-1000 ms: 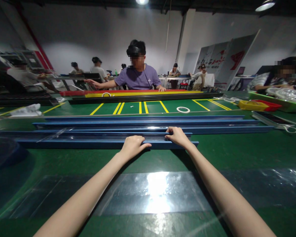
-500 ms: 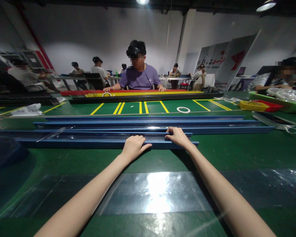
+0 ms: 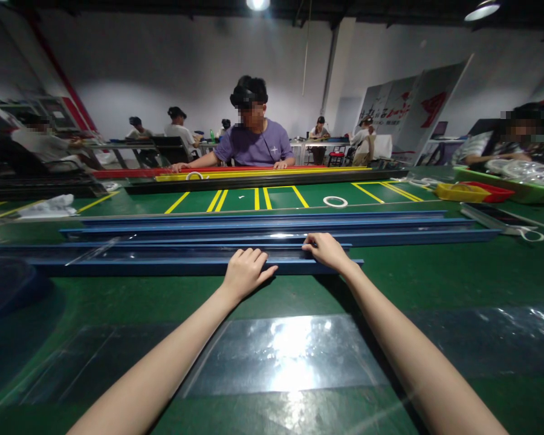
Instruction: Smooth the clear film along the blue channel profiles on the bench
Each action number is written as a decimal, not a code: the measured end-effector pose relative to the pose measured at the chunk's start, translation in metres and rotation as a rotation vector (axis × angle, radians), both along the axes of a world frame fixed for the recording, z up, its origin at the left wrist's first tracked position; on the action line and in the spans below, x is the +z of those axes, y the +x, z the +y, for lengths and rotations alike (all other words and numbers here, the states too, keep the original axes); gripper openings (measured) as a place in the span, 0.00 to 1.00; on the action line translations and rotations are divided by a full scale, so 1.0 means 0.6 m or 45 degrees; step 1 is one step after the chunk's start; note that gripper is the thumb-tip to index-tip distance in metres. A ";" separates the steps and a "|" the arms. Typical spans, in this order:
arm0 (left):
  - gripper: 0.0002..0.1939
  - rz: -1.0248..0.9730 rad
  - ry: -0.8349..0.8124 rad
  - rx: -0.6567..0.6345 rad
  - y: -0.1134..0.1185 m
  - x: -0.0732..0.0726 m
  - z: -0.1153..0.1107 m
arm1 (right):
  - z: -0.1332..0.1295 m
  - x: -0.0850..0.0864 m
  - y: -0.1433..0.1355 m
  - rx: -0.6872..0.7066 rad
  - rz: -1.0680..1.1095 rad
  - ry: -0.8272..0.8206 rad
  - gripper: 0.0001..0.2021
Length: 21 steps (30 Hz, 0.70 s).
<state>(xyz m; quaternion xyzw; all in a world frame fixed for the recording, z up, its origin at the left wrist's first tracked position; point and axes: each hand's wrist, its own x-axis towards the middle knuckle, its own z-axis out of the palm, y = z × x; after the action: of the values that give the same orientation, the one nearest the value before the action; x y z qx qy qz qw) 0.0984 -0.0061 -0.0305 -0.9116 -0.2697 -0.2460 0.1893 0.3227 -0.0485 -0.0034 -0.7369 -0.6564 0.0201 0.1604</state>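
Nearest to me on the green table lies a long blue plastic channel (image 3: 154, 267), running left to right. My left hand (image 3: 246, 275) is closed over its near wall, fingers reaching into the trough and thumb stretched to the right. Close to the channel's right end, my right hand (image 3: 327, 251) has its fingers curled and pinched at the trough; the fingertips are partly hidden. More blue channels (image 3: 417, 237) lie parallel just behind. A strip of clear film (image 3: 93, 251) crosses the near channel at the left.
Shiny clear plastic sheeting (image 3: 236, 362) covers the table in front of me. A white ring (image 3: 335, 202), a phone (image 3: 498, 219) and a yellow tray (image 3: 462, 193) lie farther off. Across the table, a person in purple (image 3: 263, 145) touches red and yellow strips (image 3: 254, 174).
My hands stay in nearly the same place on the channel. The person opposite has shifted their hands a little to the left. The view has moved slightly.
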 end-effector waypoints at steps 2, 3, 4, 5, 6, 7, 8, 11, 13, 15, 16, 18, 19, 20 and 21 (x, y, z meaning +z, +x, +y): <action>0.20 -0.008 0.004 -0.005 -0.001 0.000 -0.001 | -0.003 0.007 -0.005 -0.040 -0.088 -0.048 0.09; 0.20 -0.011 0.002 -0.012 -0.001 0.000 -0.001 | -0.005 0.010 -0.007 -0.043 -0.124 -0.068 0.09; 0.20 -0.013 -0.002 -0.021 -0.001 0.000 -0.002 | -0.007 0.013 -0.009 -0.038 -0.154 -0.083 0.09; 0.20 -0.016 -0.005 -0.031 -0.001 0.000 -0.002 | -0.009 0.016 -0.010 -0.028 -0.179 -0.094 0.09; 0.20 -0.017 -0.007 -0.039 -0.001 0.000 -0.002 | -0.010 0.018 -0.010 -0.019 -0.198 -0.103 0.09; 0.20 -0.016 -0.006 -0.047 -0.002 0.000 -0.003 | -0.011 0.020 -0.010 -0.013 -0.213 -0.110 0.09; 0.20 -0.015 -0.004 -0.052 -0.002 0.000 -0.003 | -0.012 0.021 -0.009 -0.010 -0.222 -0.118 0.09; 0.20 -0.018 -0.002 -0.065 -0.002 0.001 -0.003 | -0.015 0.023 0.002 -0.021 -0.229 -0.154 0.09; 0.21 -0.026 -0.007 -0.074 -0.002 0.001 -0.003 | -0.017 0.025 0.015 -0.040 -0.215 -0.180 0.09; 0.21 -0.029 -0.005 -0.079 -0.001 0.000 -0.003 | -0.020 0.028 0.030 -0.059 -0.192 -0.209 0.09; 0.21 -0.028 -0.002 -0.080 -0.001 0.000 -0.002 | -0.022 0.029 0.039 -0.065 -0.181 -0.228 0.10; 0.22 -0.020 0.007 -0.079 0.000 0.000 -0.003 | -0.027 0.033 0.058 -0.078 -0.157 -0.264 0.09; 0.22 -0.013 0.013 -0.077 0.000 0.000 -0.003 | -0.030 0.035 0.067 -0.076 -0.145 -0.280 0.09; 0.22 -0.006 0.018 -0.076 0.000 0.000 -0.003 | -0.033 0.036 0.077 -0.080 -0.134 -0.293 0.08; 0.22 0.000 0.022 -0.078 0.000 0.000 -0.003 | -0.036 0.037 0.088 -0.083 -0.127 -0.306 0.08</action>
<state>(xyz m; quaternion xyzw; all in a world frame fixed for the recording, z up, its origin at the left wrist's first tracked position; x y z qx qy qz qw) 0.0987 -0.0081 -0.0306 -0.9177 -0.2396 -0.2538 0.1896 0.3752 -0.0700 0.0190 -0.7719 -0.6320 0.0567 0.0387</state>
